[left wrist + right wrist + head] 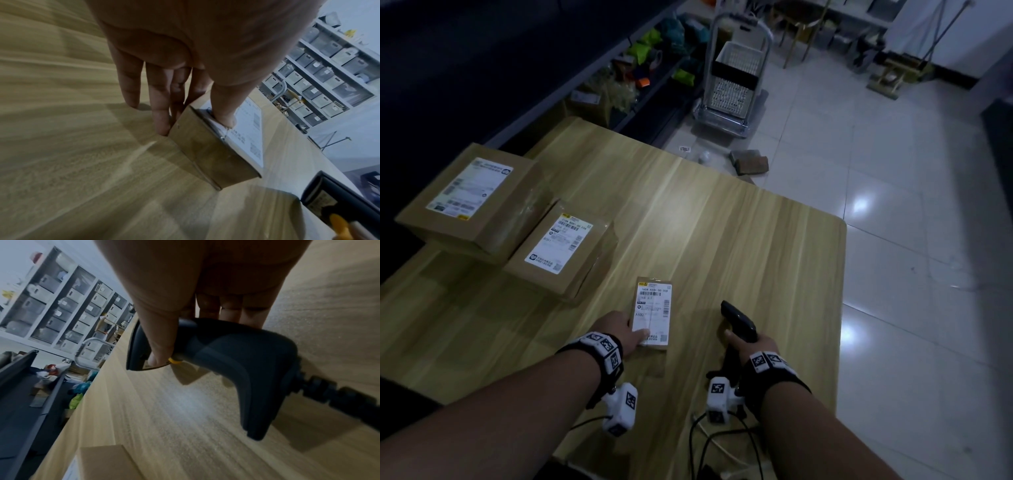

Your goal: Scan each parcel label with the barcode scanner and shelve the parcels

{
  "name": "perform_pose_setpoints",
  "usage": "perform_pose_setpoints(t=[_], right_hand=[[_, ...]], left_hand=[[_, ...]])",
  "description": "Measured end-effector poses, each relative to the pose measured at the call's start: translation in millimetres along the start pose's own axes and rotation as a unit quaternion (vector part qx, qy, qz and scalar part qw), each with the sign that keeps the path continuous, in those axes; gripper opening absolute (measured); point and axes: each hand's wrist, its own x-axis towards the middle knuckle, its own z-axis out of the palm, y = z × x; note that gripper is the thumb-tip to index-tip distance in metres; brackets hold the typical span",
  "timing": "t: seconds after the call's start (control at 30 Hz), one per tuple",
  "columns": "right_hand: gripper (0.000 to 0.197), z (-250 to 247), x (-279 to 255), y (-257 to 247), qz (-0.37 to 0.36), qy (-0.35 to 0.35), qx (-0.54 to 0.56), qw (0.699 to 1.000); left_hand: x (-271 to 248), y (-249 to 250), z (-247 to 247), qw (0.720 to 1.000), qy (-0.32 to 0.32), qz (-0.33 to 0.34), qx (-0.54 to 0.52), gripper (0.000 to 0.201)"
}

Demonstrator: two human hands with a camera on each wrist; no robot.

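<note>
A: Small parcel [653, 317] — where is it located, and how is it held?

B: It lies flat on the wooden table [722, 240], label [654, 308] upward, directly under the left hand [616, 330]. The thumb [225, 112] is pressed down on the near end of the label, while the fingers [159, 104] are extended straight down along the parcel's left side, their tips at the table surface. The parcel is thus pinched between thumb and fingers.

A: How is the barcode scanner [739, 325] held?

B: It is gripped by the right hand [748, 344], just to the right of the parcel and apart from it. The fingers are curled round the black handle [246, 369], and the thumb [158, 344] is laid along the head beside a yellow trigger [174, 361]. The scanner's nose is pointed away from the person. A black cable [339, 399] is attached at the handle's base and is run back toward the wrist.

A: What else is placed near the hands?

B: Two larger cardboard boxes are set ahead of the left hand and to its left. The medium box [565, 250] is nearer; the large box [472, 198] is touched by it at one corner. Both carry labels on top. Beyond the table's far edge, well ahead of the right hand, a trolley [736, 78] with a white basket is parked on the tiled floor [893, 205]. Shelving with grey bins [320, 69] is seen in the wrist views.
</note>
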Motion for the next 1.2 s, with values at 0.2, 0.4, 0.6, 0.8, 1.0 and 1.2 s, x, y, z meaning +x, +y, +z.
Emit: perform_pose_setpoints(t=[0.2, 0.4, 0.6, 0.8, 1.0, 1.2], right_hand=[[0.059, -6.2, 1.9, 0.7, 0.053, 0.028, -0.053, 0.997], [0.062, -8.9, -11.0, -12.5, 0.069, 0.062, -0.046, 0.995], [0.048, 3.2, -32.7, -51.9, -0.057, 0.041, 0.045, 0.997], [0.058, 57.0, -41.6, -70.4, -0.045, -0.111, 0.185, 0.975], [0.073, 81.4, -48.7, -56.2, -0.008, -0.18, 0.175, 0.968], [0.03, 81.4, -67.1, -65.7, -0.082, -0.151, 0.177, 0.969]], left_hand=[[-1.0, -1.3, -1.7, 1.0, -0.007, -0.006, 0.001, 0.05], [-1.4, -0.7, -7.7, 0.999, -0.029, 0.008, -0.038, 0.046], [-1.8, -4.4, -17.4, 0.995, -0.058, 0.01, -0.078, 0.051], [-14.9, -10.1, -22.5, 0.988, 0.003, -0.009, -0.157, 0.067], [-27.1, -3.0, -17.1, 0.982, -0.043, 0.052, -0.174, 0.032], [-44.9, 3.0, -22.3, 0.967, 0.026, 0.056, -0.247, 0.048]])
